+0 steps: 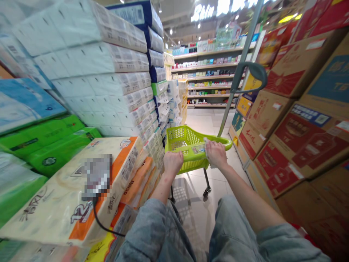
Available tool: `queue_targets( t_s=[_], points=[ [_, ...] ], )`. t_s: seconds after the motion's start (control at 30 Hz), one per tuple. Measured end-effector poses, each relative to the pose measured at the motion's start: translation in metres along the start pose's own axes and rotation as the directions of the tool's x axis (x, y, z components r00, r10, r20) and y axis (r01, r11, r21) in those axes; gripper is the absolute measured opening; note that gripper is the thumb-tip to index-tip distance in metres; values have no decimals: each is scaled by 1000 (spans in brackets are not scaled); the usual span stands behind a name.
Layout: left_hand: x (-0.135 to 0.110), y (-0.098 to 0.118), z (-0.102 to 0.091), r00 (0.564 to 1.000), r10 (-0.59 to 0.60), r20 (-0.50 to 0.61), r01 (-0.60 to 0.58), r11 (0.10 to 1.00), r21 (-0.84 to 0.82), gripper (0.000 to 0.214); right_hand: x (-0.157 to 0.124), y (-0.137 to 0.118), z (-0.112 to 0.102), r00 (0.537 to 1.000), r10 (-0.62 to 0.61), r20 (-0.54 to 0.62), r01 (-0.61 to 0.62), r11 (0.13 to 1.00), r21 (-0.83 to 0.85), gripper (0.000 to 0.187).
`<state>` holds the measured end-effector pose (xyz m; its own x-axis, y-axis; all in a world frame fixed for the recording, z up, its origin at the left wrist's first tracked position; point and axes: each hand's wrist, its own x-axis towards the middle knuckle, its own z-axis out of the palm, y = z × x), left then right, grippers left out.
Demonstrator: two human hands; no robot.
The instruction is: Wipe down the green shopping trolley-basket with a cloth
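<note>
My left hand [173, 163] curls over the near rim of a lime-green plastic shopping basket [188, 160] on a wheeled trolley. My right hand [216, 154] is at the basket's right side, gripping a crinkled plastic-wrapped packet [199, 148] that lies across the basket's top. The packet's label is partly visible, and my fingers hide its right end. The basket's inside is mostly hidden by the packet and my hands. A grey trolley pole rises to a curved grey handle [251, 71].
Tall stacks of plastic-wrapped tissue packs [109, 83] crowd the left, close to my left arm. Printed cardboard cartons [302, 127] wall the right. Store shelves [207, 76] stand ahead beyond a tiled floor [196, 203]. A pixelated patch with a black cable [96, 176] overlies the nearest pack.
</note>
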<state>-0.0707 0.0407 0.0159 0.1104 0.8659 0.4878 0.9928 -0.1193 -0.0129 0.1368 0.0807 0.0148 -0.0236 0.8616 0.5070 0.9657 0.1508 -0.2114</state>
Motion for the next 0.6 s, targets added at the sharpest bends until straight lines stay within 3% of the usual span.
queue_targets(
  t_s=[0.07,0.17,0.3,0.43,0.6],
  points=[
    [0,2,0,1000,-6,-2,6,1000,-16,59,-12,-10,6,992,-68,-110,72,997,33,42],
    [-1,5,0,1000,3,2,-3,999,-47,59,-18,-27,9,973,-180,-142,190,979,66,41],
    [-4,15,1,999,41,-10,-42,991,-130,53,-4,-43,0,965,-262,-19,262,964,38,39],
    [-8,32,-1,998,61,-29,-66,968,-240,48,11,-43,-8,950,-282,135,291,955,-56,39],
    [-10,40,-7,992,88,-85,-116,904,-411,38,13,-21,-14,930,-342,136,351,935,-47,38]
  ],
)
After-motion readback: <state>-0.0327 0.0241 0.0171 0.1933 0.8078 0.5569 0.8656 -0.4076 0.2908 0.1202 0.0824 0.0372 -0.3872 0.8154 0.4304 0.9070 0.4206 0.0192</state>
